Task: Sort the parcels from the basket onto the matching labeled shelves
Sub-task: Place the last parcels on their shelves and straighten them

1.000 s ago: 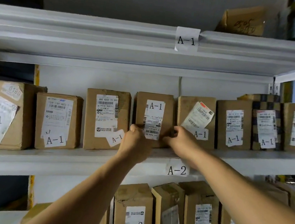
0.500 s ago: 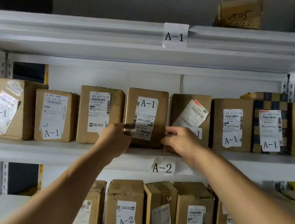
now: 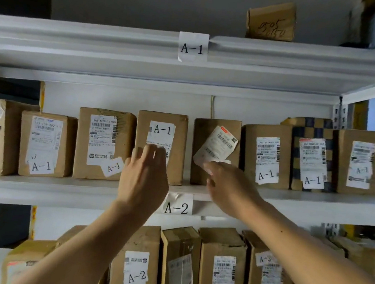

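A cardboard parcel (image 3: 179, 126) with an A-1 sticker stands upright in the row on the A-1 shelf (image 3: 316, 202). My left hand (image 3: 144, 179) is in front of its lower left part, fingers straight and loose, holding nothing. My right hand (image 3: 228, 189) hangs before the gap to the neighbouring parcel (image 3: 205, 144), whose label is peeling; its fingers are relaxed and hold nothing. The A-1 tag (image 3: 192, 47) sits on the beam above, the A-2 tag (image 3: 177, 205) on the beam below. No basket is in view.
Several more A-1 boxes fill the shelf on both sides, including a checkered parcel (image 3: 313, 129). Several A-2 parcels (image 3: 223, 264) stand on the shelf below. A lone box (image 3: 271, 21) sits on the top shelf. Narrow gaps separate the boxes.
Both hands have let go of the A-1 parcel and drawn back and down from it; fingers have opened. The parcel stays on the shelf. The view has shifted slightly.
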